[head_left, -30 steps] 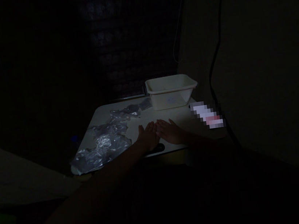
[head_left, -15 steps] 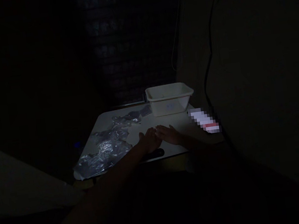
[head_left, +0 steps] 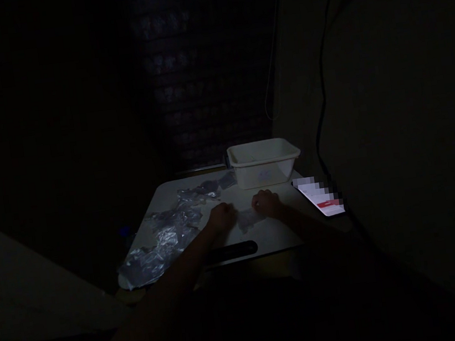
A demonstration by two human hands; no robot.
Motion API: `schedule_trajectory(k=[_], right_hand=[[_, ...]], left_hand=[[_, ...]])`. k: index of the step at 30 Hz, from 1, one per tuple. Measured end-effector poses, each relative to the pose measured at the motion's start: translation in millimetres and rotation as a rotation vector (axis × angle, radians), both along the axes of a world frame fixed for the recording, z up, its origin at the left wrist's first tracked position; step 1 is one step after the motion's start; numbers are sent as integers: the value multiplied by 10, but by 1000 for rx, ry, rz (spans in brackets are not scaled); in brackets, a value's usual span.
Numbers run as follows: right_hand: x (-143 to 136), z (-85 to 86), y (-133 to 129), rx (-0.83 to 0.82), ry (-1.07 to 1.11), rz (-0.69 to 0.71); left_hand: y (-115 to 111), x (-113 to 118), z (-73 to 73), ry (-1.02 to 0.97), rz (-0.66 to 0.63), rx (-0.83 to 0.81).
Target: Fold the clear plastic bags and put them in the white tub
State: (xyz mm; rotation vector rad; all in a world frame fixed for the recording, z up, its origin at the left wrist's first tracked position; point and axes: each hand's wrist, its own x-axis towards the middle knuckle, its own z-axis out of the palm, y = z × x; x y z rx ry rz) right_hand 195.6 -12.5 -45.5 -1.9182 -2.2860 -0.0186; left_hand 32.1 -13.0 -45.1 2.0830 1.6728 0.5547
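A small clear plastic bag (head_left: 251, 219) spans the space between my two hands, just above or on the white tabletop (head_left: 274, 238). My left hand (head_left: 222, 217) is curled at the bag's left edge, its fingertips a little blurred. The fingers of my right hand (head_left: 268, 204) are bent closed at the right end of the same bag. To the left lie several crumpled clear plastic bags (head_left: 172, 233), spread in a shiny heap. Dim light hides the fine detail of the fingers.
A white plastic tub (head_left: 265, 173) stands at the back right of the table. A lit phone (head_left: 319, 198) lies at the right edge. A dark handle slot (head_left: 233, 250) is at the front edge. A blue-capped bottle (head_left: 126, 234) stands beyond the left edge. A cable (head_left: 322, 85) hangs along the right wall.
My hands were together, one over the other; now they are apart, with the plastic bag showing between them. The whole view has shifted slightly, so the table sits lower.
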Motion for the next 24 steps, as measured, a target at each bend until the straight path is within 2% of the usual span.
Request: schedule_trajectory(k=[3, 5, 8, 10, 12, 14, 16, 21, 24], right_hand=[[3, 8, 17, 24, 65, 29], [33, 16, 22, 58, 170, 77], [81, 26, 41, 95, 408, 181], [93, 35, 58, 62, 614, 238], [90, 54, 62, -16, 846, 225], [81, 83, 43, -117, 1051, 152], [77, 114, 3, -204, 1171, 87], [106, 167, -93, -346, 1239, 160], [138, 193, -110, -354, 1275, 156]], left_hand=[[68, 0, -76, -243, 25, -36], [76, 9, -87, -451, 42, -117], [24, 34, -42, -714, 30, -279], [-23, 50, 5, -810, 30, -336], [-55, 60, 52, -847, 36, -331], [-63, 64, 95, -856, 34, -287], [-58, 68, 134, -862, 16, -242], [-63, 107, 192, -878, -11, -197], [-62, 131, 215, -926, 2, -191]])
